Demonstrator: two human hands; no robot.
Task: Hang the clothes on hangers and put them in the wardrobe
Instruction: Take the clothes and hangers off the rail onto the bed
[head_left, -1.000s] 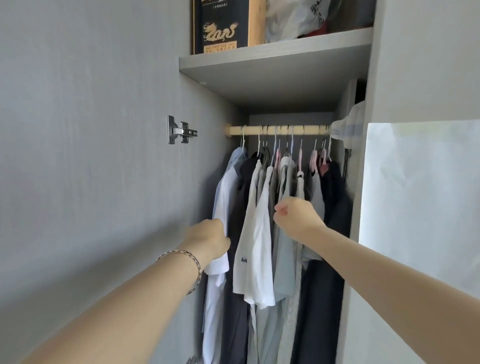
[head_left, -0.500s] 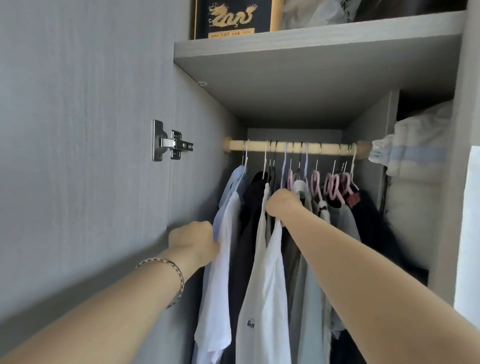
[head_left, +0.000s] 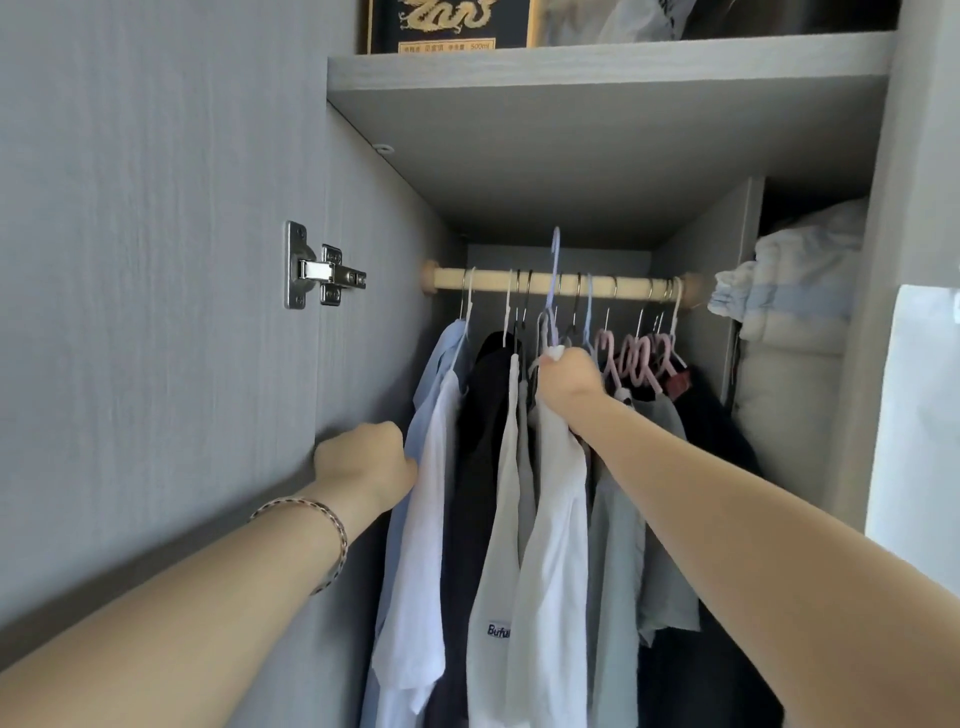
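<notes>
Placement on the rod is the step in hand: the right hand grips a pale hanger carrying a white shirt, with the hook raised above the rod, mid-wardrobe. The left hand clutches the hung shirts at the left. Next, the hook probably needs lowering onto the rod.

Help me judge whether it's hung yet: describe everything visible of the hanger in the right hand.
The hanger is thin and pale lilac-blue, plastic by its look. Only hook and neck show; the shoulders are hidden. The stem crosses in front of the wooden rod and the curved top stands clear above it, so it does not rest there. It is roughly upright, among hangers already hung. The right hand grips its neck with the white garment draped from it.
</notes>
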